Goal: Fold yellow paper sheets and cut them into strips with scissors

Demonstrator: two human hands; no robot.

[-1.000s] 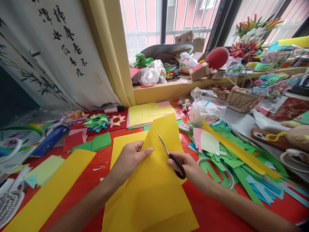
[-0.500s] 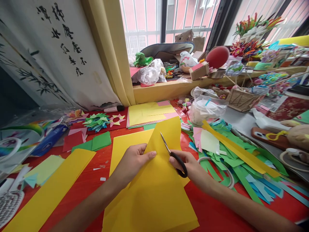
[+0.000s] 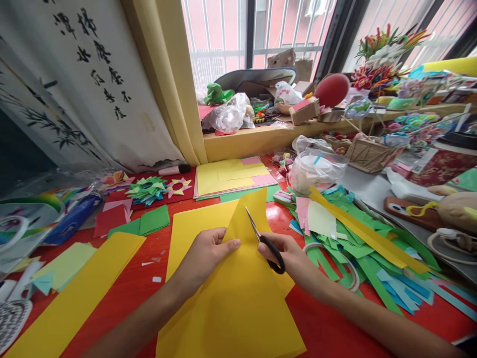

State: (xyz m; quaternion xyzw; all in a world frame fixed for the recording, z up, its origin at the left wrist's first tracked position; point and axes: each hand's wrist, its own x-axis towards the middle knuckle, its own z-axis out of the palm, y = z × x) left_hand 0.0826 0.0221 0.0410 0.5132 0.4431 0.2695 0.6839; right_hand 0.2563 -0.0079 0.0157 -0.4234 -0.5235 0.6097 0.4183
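Note:
My left hand (image 3: 205, 253) pinches a large yellow paper sheet (image 3: 238, 293) at its left edge and holds it lifted off the red table (image 3: 122, 283). My right hand (image 3: 290, 258) is closed round the black handles of a pair of scissors (image 3: 264, 239). The blades point up and away, cutting into the sheet near its top. More yellow sheets (image 3: 194, 223) lie flat underneath.
Green, blue and yellow paper strips (image 3: 365, 243) are heaped on the right. A yellow strip (image 3: 74, 298) lies at the left, with green and red squares (image 3: 137, 223) and folded paper stars (image 3: 149, 188) behind. A plastic bag (image 3: 316, 166), a basket (image 3: 368, 154) and a cluttered window sill (image 3: 268, 136) stand beyond.
The scissors have advanced up the sheet, and less uncut paper stands above the blades. Both hands stay in about the same place.

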